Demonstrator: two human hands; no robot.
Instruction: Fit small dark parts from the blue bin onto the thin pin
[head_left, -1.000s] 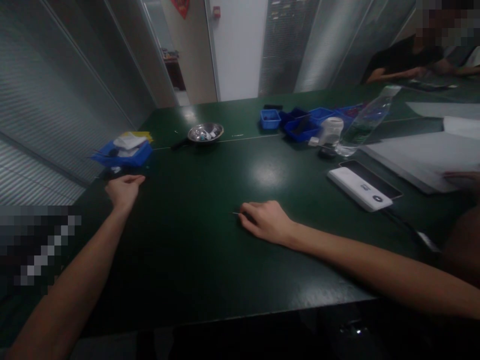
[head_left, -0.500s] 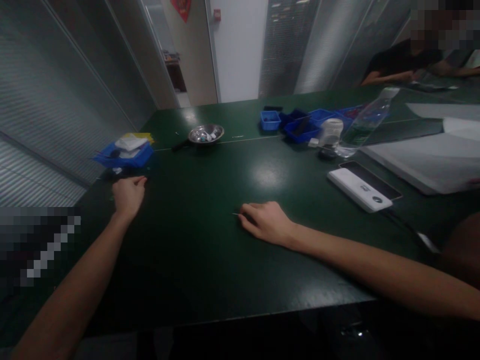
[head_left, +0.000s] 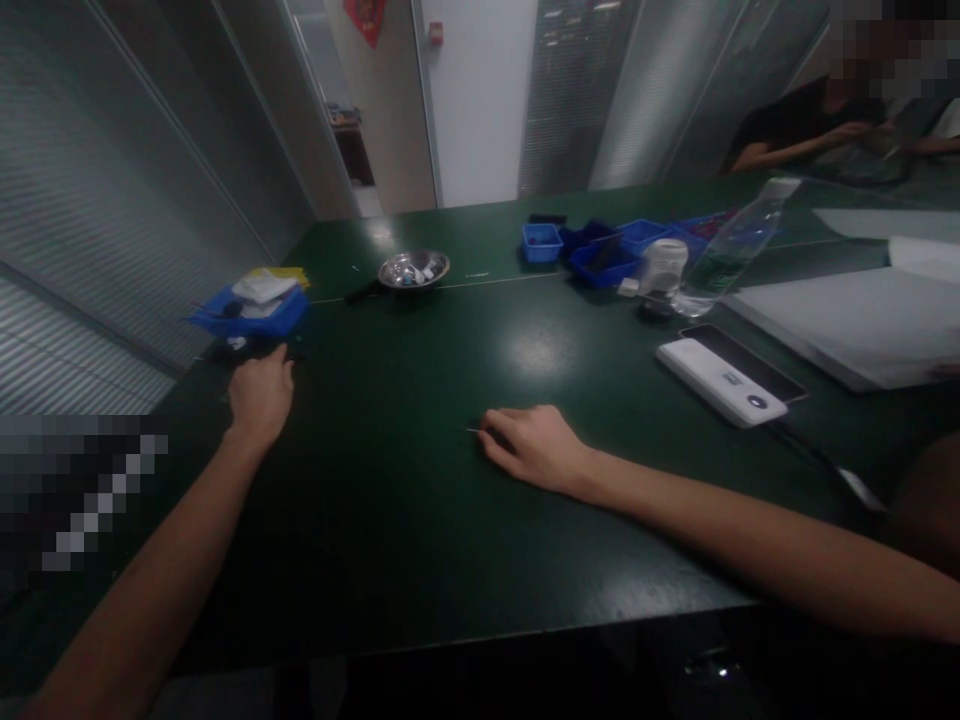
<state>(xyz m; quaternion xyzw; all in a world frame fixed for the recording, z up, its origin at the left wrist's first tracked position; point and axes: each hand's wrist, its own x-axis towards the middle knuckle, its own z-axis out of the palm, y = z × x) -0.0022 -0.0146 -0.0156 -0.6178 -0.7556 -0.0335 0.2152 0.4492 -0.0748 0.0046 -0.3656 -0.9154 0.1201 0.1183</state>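
Note:
My left hand (head_left: 261,395) reaches over the left of the table, just in front of a blue tray (head_left: 281,318). Its index finger stretches forward, slightly apart from the thumb, and I see nothing between them; the other fingers are mostly hidden. A small white scrap (head_left: 236,343) lies between that hand and the tray. My right hand (head_left: 529,445) rests on the table near the middle, thumb and fingers pinched on a thin, pale, needle-like piece (head_left: 472,430). The piece points left, and most of it is hidden or too fine to make out.
On the green table (head_left: 390,480) stand a metal bowl (head_left: 412,284) with small items, several blue bins (head_left: 542,255), a white jar (head_left: 664,265) and a tilted clear bottle (head_left: 739,245). A white power bank (head_left: 720,380) lies by a dark phone (head_left: 742,360). Another person (head_left: 787,135) sits at far right.
My left hand has turned a little, its index fingertip lifting away from the thumb where the two were pinched together. My right hand stays put. The other person's hands have risen.

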